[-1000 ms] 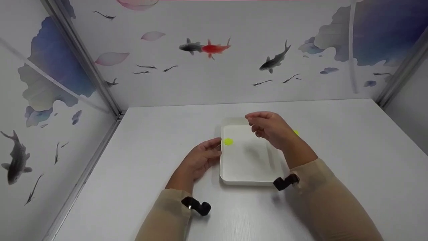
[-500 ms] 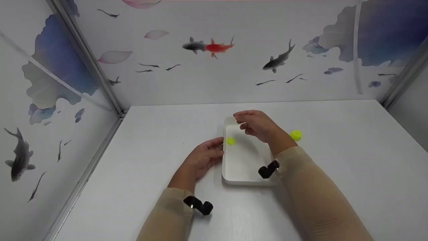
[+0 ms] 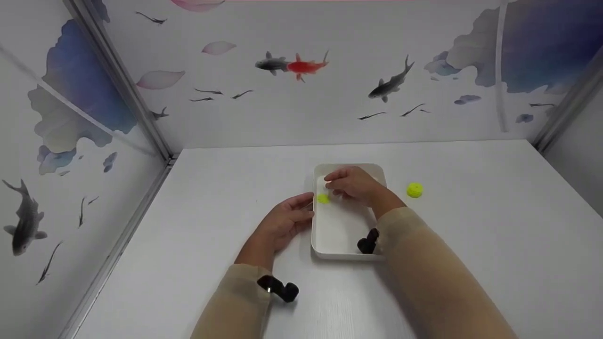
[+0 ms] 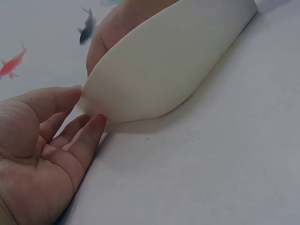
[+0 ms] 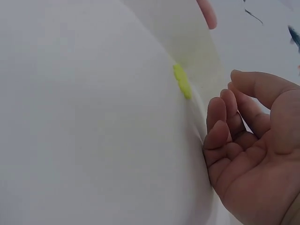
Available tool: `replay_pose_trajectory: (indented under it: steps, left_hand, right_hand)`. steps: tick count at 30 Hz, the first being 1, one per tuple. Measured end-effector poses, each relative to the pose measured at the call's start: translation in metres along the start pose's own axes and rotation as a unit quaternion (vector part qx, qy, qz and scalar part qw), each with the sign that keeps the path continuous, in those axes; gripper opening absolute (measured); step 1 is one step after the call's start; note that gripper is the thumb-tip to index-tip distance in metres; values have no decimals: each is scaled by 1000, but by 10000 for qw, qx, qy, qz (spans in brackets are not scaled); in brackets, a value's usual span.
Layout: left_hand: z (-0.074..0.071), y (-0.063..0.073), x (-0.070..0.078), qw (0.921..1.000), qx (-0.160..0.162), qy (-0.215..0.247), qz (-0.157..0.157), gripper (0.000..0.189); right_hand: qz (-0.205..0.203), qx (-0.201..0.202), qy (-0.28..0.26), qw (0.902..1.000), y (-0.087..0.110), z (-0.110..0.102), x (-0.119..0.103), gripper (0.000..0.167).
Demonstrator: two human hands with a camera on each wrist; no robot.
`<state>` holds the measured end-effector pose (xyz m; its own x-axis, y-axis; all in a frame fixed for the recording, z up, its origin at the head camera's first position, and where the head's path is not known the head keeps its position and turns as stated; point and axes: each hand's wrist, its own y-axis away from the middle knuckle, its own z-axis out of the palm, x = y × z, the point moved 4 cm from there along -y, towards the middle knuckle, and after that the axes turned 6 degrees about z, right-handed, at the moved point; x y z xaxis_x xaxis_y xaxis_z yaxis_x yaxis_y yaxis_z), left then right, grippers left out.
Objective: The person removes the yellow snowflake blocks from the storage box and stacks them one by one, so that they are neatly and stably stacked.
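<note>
My left hand (image 3: pixel 288 223) lies against the left wall of a white shallow tray (image 3: pixel 346 257). In the left wrist view, fingertips (image 4: pixel 97 123) touch the outside of its wall. Inside the tray by the left wall is a small bright yellow scalloped piece (image 3: pixel 323 198), seen nearly edge-on in the right wrist view. Over the tray's far part, my right hand (image 3: pixel 355 184) hovers just beyond and to the right of this piece. Its fingers are loosely bent, thumb and forefinger tips close together, and nothing shows between them. A second yellow round piece (image 3: pixel 414 189) sits on the table right of the tray.
The white table (image 3: pixel 226 188) ends at a back wall (image 3: pixel 301 122) printed with fish and petals. A similar printed panel (image 3: pixel 85 197) stands at the left, with a metal frame at the corner. Black wrist cameras (image 3: pixel 279 288) stick out from both sleeves.
The right hand has moved left and then down toward the yellow piece in the tray, uncovering the yellow piece on the table. The left hand stays against the tray.
</note>
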<state>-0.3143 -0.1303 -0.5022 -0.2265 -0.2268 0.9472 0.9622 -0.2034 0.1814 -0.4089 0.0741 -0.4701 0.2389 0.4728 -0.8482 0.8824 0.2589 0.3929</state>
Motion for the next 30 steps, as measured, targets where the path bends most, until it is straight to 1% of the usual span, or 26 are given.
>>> replay_pose_trajectory:
  steps: [3, 6, 11, 19, 25, 30]
  left_hand:
    - [-1, 0, 0, 10000, 20, 20, -36, 63]
    - [-1, 1, 1, 10000, 15, 22, -26, 62]
    - [0, 2, 1, 10000, -5, 28, -18, 57]
    - [1, 3, 3, 10000, -4, 81, -30, 57]
    - [2, 3, 3, 9999, -2, 117, -33, 58]
    - [2, 2, 3, 9999, -16, 98, -33, 57]
  right_hand:
    - [-117, 23, 372, 9992, -1, 3, 2, 32]
    - [-122, 29, 729, 9973, 0, 6, 2, 31]
    - [-72, 10, 1187, 9929, 2, 8, 1, 37]
    - [125, 15, 1573, 9875, 2, 11, -2, 41]
    - [44, 14, 1870, 9823, 3, 12, -4, 43]
    - [-75, 12, 2101, 9776, 3, 13, -5, 39]
